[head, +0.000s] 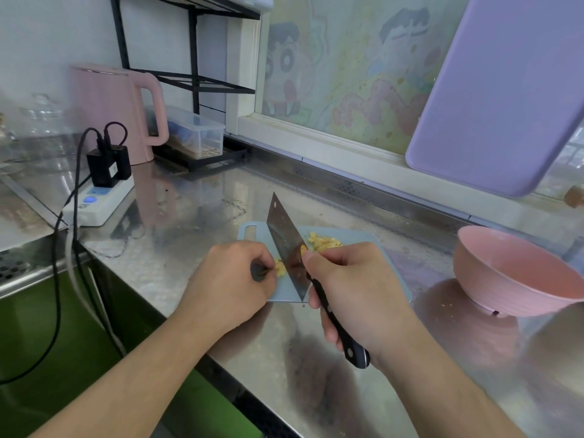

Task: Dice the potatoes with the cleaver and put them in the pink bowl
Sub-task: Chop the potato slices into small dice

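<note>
Your right hand (357,289) is wrapped tight around the black handle of the cleaver (289,248), blade tipped on edge at the centre of the frame, its lower edge down at the pale blue cutting board (354,238). Your left hand (234,276) sits just left of the blade, fingers curled in and pinching a small yellow potato piece (279,267) right against the steel; how much potato is under those fingers is hard to make out. A loose pile of diced potato (324,242) lies on the board's far side, just right of the blade. The pink bowl (512,273) waits at the right of the frame on the steel counter (189,222), apart from the board, nothing clearly showing inside it. A pink kettle (117,112) stands upper left.
</note>
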A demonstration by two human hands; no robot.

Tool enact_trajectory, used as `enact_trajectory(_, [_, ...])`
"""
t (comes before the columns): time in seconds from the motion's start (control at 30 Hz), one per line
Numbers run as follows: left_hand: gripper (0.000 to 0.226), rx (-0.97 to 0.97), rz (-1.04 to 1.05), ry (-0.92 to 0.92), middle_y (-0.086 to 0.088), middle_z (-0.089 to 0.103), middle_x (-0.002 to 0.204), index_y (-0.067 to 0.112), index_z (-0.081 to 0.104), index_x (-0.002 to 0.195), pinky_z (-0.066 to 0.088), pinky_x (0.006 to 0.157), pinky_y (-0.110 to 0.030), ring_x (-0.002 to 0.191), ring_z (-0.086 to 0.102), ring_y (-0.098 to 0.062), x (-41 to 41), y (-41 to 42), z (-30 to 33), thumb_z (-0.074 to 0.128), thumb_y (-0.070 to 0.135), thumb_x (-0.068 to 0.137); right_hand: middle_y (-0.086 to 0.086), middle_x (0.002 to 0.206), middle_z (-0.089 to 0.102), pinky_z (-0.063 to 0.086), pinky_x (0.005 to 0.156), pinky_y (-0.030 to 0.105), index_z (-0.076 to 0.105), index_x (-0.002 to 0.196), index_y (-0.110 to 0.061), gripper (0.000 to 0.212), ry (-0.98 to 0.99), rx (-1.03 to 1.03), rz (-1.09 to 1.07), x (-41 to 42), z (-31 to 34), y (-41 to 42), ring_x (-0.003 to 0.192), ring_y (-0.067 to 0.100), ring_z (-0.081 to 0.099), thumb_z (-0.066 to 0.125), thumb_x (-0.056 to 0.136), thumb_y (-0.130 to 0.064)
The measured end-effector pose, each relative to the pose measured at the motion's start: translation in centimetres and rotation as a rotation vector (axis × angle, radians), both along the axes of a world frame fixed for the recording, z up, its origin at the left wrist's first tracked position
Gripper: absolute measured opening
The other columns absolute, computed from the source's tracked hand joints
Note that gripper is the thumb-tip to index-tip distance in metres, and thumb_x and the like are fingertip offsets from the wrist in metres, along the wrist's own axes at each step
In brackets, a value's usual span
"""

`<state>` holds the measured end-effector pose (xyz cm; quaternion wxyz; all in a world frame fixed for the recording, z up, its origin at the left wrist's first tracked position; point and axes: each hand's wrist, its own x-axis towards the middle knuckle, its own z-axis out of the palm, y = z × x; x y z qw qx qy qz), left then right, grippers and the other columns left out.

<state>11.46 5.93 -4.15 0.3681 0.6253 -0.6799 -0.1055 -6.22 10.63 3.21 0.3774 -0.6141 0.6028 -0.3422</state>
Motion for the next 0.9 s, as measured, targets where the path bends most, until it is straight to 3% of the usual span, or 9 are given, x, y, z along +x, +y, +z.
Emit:
enact_trajectory(0.5, [0.007,0.030,0.030,0.031,0.023,0.070,0.081,0.036,0.074,0.081,0.058,0.068,-0.035,0.078,0.064,-0.003,0.1,0.1,0.1,0.074,0.034,0.087,0.018,0.041,0.049,0.039,0.037,0.024,0.061,0.066,0.001,0.052,0.016,0.046,0.023,0.5,0.2,0.4,0.028,0.023,0.042,0.054,0.103,-0.034])
enact_trajectory(0.7, [0.006,0.036,0.029,0.035,0.023,0.070,0.081,0.036,0.074,0.080,0.059,0.069,-0.036,0.079,0.064,-0.002,0.1,0.1,0.2,0.076,0.035,0.086,0.013,0.040,0.048,0.040,0.036,0.024,0.060,0.071,0.009,0.052,0.033,0.049,0.016,0.6,0.5,0.6,0.025,0.021,0.042,0.054,0.104,-0.031])
enact_trajectory(0.9, [0.008,0.032,0.031,0.020,0.022,0.070,0.078,0.033,0.078,0.080,0.057,0.067,-0.031,0.075,0.063,-0.001,-0.1,0.2,0.4,0.076,0.030,0.087,0.009,0.037,0.047,0.038,0.034,0.022,0.060,0.071,0.008,0.049,0.039,0.066,-0.012,1.1,0.7,0.7,0.022,0.020,0.041,0.052,0.104,-0.027])
